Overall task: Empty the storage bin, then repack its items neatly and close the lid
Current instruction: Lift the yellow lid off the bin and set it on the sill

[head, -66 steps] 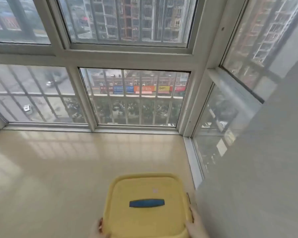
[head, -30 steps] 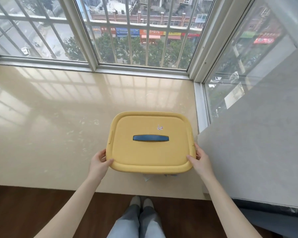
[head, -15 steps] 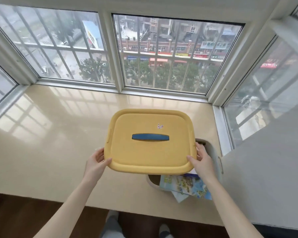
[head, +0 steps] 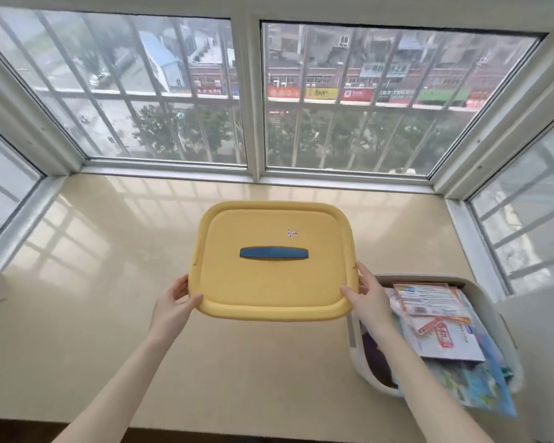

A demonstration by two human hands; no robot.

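A yellow lid (head: pixel 271 282) with a blue handle (head: pixel 274 252) hangs level above the beige sill, lifted clear of its bin. My left hand (head: pixel 173 300) grips its near-left edge and my right hand (head: pixel 367 295) grips its near-right edge. To the right stands the pale storage bin (head: pixel 496 311), uncovered. Inside it lie printed papers and packets (head: pixel 432 305) on top, with blue illustrated sheets (head: pixel 480 385) sticking out over its near rim. My right forearm hides part of the bin's left side.
The wide glossy beige sill (head: pixel 109 298) stretches left and behind the lid. Barred windows (head: pixel 253 100) enclose it at the back and both sides. A grey wall (head: pixel 550 346) rises close beside the bin on the right. The sill's front edge runs along the bottom.
The lid has come off the bin and moved left, held by both hands. The bin and its paper contents are now exposed on the right.
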